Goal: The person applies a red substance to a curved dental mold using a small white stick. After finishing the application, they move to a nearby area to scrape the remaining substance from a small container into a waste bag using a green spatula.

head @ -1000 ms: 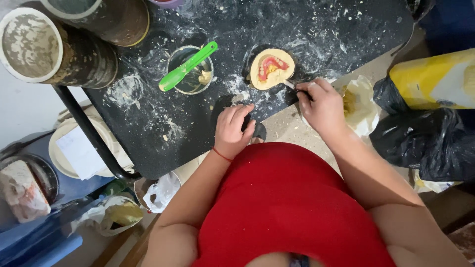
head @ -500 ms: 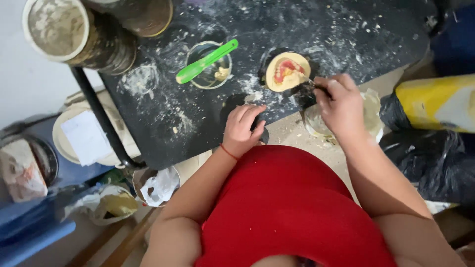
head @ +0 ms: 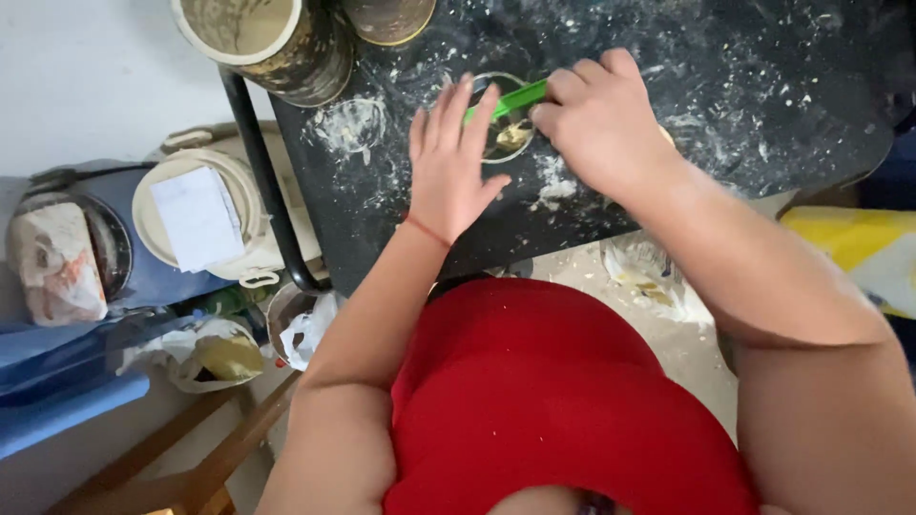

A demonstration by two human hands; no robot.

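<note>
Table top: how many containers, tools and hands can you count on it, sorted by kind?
Large round tins: 2
Small glass bowl: 1
Green-handled tool: 1
Hands, left hand and right hand: 2
Total: 6

Black tabletop [head: 763, 105], dusted with white powder and smears, on a black metal frame leg [head: 262, 181]. Pale wall or floor [head: 86, 76] at upper left – can't tell which. Below the table edge: a cream lidded bucket [head: 205, 219] with a paper sheet on top, blue container [head: 57, 353], crumpled plastic bags [head: 215, 353], wooden slats [head: 200, 458]. Speckled concrete floor [head: 582, 272] – even daylight, soft shadows.
</note>
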